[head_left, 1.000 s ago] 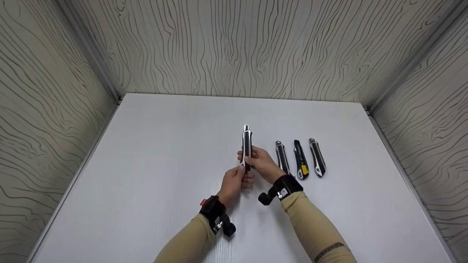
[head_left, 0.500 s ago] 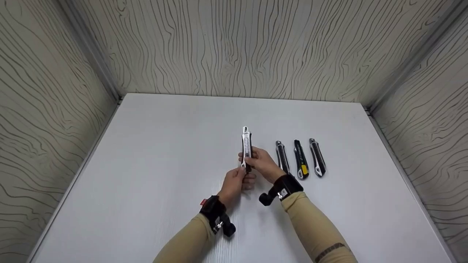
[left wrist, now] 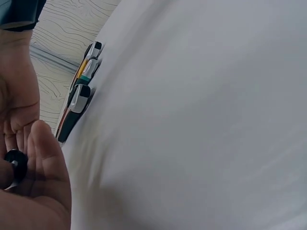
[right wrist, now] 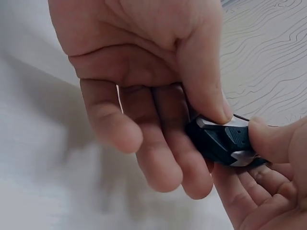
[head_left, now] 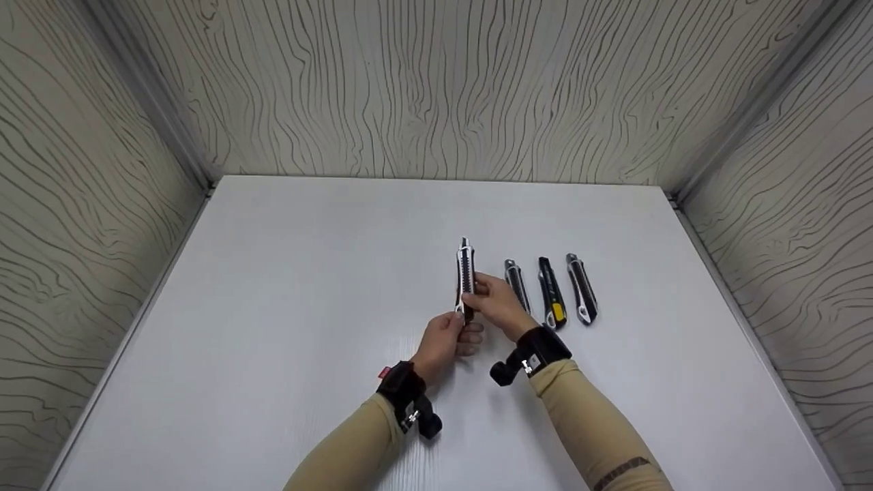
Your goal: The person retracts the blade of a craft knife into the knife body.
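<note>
Both hands hold a silver and black utility knife (head_left: 465, 269) above the white table, its narrow metal tip pointing away from me. My right hand (head_left: 501, 305) grips the knife's lower half from the right, thumb on its face. From below, my left hand (head_left: 440, 344) pinches the rear end between thumb and fingers. The right wrist view shows the dark rear part of the knife (right wrist: 223, 143) between the right thumb and fingers, with the left hand (right wrist: 276, 177) on it too. Only the round black end (left wrist: 18, 165) appears in the left wrist view.
Right of the hands, three more utility knives lie side by side: a silver-black one (head_left: 515, 281) partly hidden by the right hand, a black-yellow one (head_left: 552, 293) and another silver-black one (head_left: 581, 290). Wood-patterned panels (head_left: 423, 88) wall the white table (head_left: 273, 286) at the back and sides.
The head view has shifted slightly. Both hands and the knife have moved a little right, towards the lying knives. The held knife's face tilted into glare and back, while both grips stay.
</note>
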`<state>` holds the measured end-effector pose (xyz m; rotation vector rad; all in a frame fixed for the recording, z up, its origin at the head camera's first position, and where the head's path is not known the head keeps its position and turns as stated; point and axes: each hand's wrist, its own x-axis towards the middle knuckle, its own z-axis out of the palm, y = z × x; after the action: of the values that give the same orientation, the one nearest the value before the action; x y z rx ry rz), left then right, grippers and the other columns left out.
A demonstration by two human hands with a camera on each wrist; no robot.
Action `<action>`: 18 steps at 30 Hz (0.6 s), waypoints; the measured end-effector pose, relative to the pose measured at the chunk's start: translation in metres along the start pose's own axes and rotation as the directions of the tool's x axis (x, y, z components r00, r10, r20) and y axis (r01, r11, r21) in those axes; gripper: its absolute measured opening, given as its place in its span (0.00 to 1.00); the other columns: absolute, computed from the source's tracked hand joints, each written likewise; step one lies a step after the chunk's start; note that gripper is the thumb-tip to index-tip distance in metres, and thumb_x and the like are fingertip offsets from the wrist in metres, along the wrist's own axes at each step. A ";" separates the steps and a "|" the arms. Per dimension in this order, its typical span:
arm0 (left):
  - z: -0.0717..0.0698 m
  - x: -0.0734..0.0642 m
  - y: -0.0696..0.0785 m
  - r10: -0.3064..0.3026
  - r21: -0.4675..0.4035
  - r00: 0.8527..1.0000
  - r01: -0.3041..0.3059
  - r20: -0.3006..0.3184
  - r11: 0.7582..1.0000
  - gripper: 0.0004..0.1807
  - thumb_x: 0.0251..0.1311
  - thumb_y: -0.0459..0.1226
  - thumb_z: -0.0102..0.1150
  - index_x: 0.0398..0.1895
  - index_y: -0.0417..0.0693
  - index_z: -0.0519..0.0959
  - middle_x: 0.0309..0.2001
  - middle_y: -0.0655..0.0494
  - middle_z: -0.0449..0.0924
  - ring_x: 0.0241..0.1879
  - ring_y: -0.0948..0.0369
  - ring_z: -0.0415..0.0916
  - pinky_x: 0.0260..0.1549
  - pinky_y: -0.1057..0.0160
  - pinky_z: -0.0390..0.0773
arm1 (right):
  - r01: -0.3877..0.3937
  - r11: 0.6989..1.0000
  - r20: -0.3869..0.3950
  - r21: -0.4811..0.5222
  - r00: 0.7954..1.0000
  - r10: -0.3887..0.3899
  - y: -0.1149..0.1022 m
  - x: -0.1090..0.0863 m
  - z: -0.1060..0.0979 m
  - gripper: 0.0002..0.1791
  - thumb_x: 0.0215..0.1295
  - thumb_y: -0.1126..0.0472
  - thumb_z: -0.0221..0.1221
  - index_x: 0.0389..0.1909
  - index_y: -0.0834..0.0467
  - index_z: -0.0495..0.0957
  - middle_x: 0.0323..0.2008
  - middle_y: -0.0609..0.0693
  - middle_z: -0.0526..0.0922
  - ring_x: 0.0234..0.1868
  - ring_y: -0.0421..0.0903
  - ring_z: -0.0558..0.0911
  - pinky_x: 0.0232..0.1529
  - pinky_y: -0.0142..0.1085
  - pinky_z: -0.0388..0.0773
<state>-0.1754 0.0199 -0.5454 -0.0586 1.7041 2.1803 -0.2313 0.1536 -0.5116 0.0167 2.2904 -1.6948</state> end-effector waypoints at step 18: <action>0.028 0.012 -0.009 -0.080 -0.075 0.991 0.089 0.106 0.993 0.18 0.77 0.36 0.34 0.47 0.30 0.73 0.30 0.54 0.76 0.25 0.65 0.72 0.22 0.70 0.75 | -0.020 0.985 -0.115 -0.171 0.993 0.000 0.012 -0.013 -0.028 0.29 0.62 0.65 0.62 0.65 0.60 0.70 0.48 0.62 0.85 0.41 0.48 0.85 0.43 0.36 0.82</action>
<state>-0.1785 0.0515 -0.5491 -0.0383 1.5314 2.1500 -0.2228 0.1859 -0.5118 0.0916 2.5095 -1.5214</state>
